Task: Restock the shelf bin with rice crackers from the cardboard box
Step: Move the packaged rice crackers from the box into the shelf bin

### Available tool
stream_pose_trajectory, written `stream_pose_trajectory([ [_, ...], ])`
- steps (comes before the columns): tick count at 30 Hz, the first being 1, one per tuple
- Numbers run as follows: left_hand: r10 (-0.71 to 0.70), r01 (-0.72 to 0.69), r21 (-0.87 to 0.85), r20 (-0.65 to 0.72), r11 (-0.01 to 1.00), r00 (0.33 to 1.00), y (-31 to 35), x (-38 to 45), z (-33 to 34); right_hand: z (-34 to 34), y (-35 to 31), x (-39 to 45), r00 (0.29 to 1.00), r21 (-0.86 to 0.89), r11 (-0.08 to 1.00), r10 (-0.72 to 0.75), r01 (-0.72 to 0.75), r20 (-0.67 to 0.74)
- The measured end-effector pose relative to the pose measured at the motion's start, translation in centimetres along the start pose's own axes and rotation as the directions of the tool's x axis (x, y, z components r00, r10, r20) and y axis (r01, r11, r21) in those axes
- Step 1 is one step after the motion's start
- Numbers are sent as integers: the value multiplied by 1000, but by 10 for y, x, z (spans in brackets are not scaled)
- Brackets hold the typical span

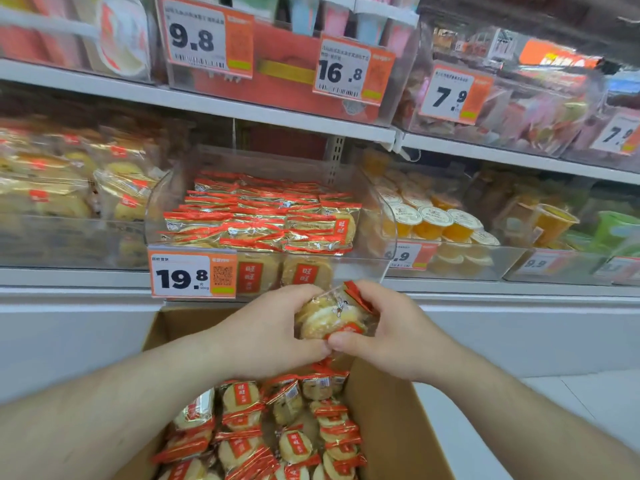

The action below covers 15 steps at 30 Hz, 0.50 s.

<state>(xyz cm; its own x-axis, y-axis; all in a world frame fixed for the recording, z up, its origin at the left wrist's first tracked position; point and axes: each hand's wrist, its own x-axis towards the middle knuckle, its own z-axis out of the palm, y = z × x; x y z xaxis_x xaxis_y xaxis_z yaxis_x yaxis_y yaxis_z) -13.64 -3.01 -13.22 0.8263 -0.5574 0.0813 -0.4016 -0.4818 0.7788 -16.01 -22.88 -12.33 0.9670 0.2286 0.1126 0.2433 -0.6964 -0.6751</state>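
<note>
- Both hands hold a small stack of rice cracker packs [334, 315] above the cardboard box [388, 410], just below the shelf bin [375, 216] front edge
- Left hand [273, 327] cups the stack's side, right hand [388, 327] pinches its wrapper ends
- We should square the stack w/ both thumbs, lift over the front edge, lay flat at the bin's front right corner
- Bin approx half full; price tag [193, 273] on its front left; white shelves, jelly cups [433, 220] next door
</note>
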Motion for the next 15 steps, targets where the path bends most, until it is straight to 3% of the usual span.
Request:
stream_pose_trajectory([
  [4,94,-90,109,-32,990,995,9,-1,-6,-15,-10,0,998,-58,996,-68,68,0],
  [7,126,-96,150,-199,984,972,11,1,-17,-48,-27,10,996,-218,975,-66,52,-58],
  [9,226,-95,391,-304,915,925,4,6,-26,-78,-42,25,990,-385,922,-33,-22,-134],
  [11,328,-49,630,-335,775,883,-10,14,-30,-99,-59,46,975,-600,796,-64,-78,-212],
  [15,242,54,778,-261,626,934,-27,26,-26,-98,-80,97,973,-891,448,-169,-68,-160],
])
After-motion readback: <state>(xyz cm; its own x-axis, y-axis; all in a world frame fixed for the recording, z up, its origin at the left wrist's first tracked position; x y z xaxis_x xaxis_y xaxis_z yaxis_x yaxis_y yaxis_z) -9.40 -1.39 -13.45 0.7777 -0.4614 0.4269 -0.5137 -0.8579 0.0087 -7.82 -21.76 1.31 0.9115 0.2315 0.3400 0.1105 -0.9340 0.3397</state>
